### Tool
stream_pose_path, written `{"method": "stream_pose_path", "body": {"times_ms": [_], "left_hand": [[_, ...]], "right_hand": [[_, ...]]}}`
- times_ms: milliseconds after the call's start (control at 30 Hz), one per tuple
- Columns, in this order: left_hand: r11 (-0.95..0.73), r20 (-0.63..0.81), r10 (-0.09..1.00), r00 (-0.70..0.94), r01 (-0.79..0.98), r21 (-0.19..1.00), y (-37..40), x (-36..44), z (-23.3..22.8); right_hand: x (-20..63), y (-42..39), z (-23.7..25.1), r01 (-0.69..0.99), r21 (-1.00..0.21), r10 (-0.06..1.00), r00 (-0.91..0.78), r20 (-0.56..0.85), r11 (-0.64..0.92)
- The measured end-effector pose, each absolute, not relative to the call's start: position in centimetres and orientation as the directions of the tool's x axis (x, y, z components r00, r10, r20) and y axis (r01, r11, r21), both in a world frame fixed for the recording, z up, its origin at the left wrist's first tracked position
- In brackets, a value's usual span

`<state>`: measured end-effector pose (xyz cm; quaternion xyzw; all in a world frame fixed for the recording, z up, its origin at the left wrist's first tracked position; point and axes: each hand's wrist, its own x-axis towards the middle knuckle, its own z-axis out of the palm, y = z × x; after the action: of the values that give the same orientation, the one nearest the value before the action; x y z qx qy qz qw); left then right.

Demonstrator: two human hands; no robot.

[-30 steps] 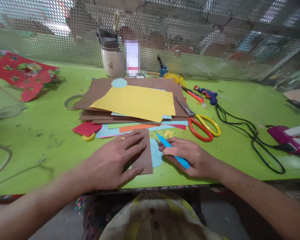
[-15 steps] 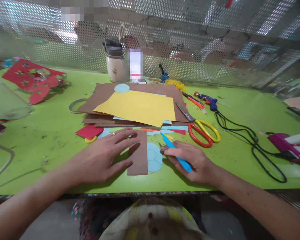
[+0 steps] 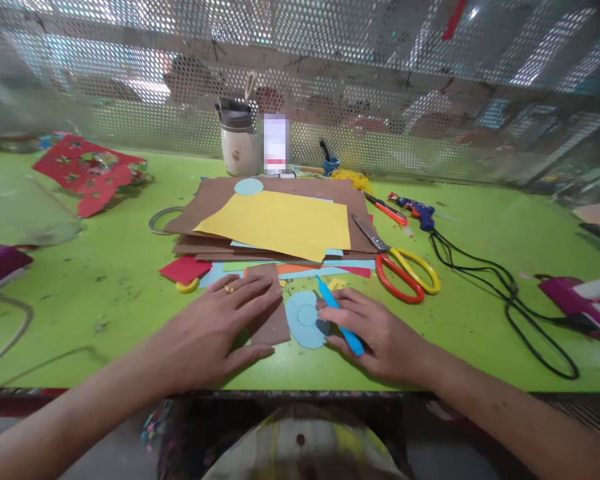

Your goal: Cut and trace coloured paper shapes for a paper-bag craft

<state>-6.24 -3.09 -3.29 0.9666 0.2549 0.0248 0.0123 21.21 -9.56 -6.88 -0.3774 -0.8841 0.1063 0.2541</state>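
Note:
My left hand [image 3: 213,327], a ring on one finger, lies with its fingers spread over a brown cardboard strip [image 3: 271,319]. To the right of the strip is a light blue paper disc [image 3: 303,313] with a smaller circle drawn on it. A blue pen [image 3: 341,319] is held between the fingers of my right hand [image 3: 380,333], its blue tip end pointing up and away from me. The fingertips of that hand touch the disc's right edge. The pen's underside and my curled fingers are partly hidden.
Behind my hands lie stacked brown cardboard [image 3: 220,193] and yellow paper [image 3: 285,223]. Scissors [image 3: 400,273], a cutter [image 3: 387,210] and a glue gun [image 3: 415,210] with a looped cable are to the right. A mug [image 3: 239,147] stands by the mesh. Red star-cut paper [image 3: 87,170] lies left.
The brown strip has slid left and tilted under my left hand, uncovering the disc's left side. My right hand with the pen has moved slightly left, onto the disc's edge.

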Motion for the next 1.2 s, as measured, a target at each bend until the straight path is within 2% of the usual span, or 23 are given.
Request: {"method": "stream_pose_path", "body": {"times_ms": [167, 500, 833, 1200], "left_hand": [[-0.841, 0.061, 0.542, 0.838, 0.541, 0.032, -3.2, -6.7, -3.9], [-0.845, 0.061, 0.535, 0.843, 0.534, 0.026, -3.1, -6.9, -4.5], [-0.871, 0.052, 0.491, 0.870, 0.492, -0.004, -3.3, -5.7, -4.2], [-0.863, 0.085, 0.499, 0.863, 0.503, -0.044, -3.0, -6.8, -3.9]], "right_hand": [[21.5, -9.8, -7.1, 0.614, -0.389, 0.725, -0.543, 0.423, 0.687], [21.6, -9.7, -6.3, 0.672, -0.420, 0.791, -0.485, 0.373, 0.610], [21.0, -9.7, -6.4, 0.686, -0.395, 0.792, -0.511, 0.334, 0.610], [20.3, -9.8, -6.4, 0.746, -0.328, 0.811, -0.485, 0.329, 0.579]]}}
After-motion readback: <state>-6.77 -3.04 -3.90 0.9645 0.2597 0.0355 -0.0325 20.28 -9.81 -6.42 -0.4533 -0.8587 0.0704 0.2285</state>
